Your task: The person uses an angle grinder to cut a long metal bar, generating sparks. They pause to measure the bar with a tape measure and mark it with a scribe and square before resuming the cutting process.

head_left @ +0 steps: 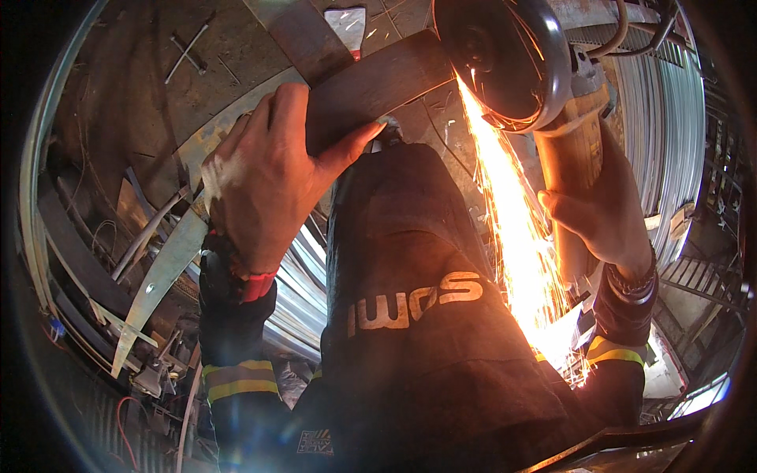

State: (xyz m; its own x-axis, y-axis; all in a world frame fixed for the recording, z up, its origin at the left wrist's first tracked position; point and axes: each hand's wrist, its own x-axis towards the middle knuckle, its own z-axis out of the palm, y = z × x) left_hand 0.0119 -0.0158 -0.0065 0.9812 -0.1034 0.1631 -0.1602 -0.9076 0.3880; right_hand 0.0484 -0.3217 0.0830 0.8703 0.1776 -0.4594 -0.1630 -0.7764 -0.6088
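Observation:
My left hand (pixel 260 169) is closed around a flat dark metal bar (pixel 378 88), its thumb along the near edge. The bar's right end meets the disc side of an angle grinder (pixel 578 146). My right hand (pixel 603 205) grips the grinder's body from the right. A rounded guard (pixel 557 63) covers part of the disc. From the contact point a bright stream of sparks (pixel 512 229) shoots down toward me, past the right side of my dark-clothed leg (pixel 410 221). The glare hides part of what lies behind it.
Another flat metal piece (pixel 303 39) lies beyond the bar. Long metal strips (pixel 658 118) are stacked at the right, with a cable (pixel 619 31) near the grinder. Curved strips and scrap (pixel 169 268) clutter the left. Crossed thin rods (pixel 188 54) lie on the floor at the far left.

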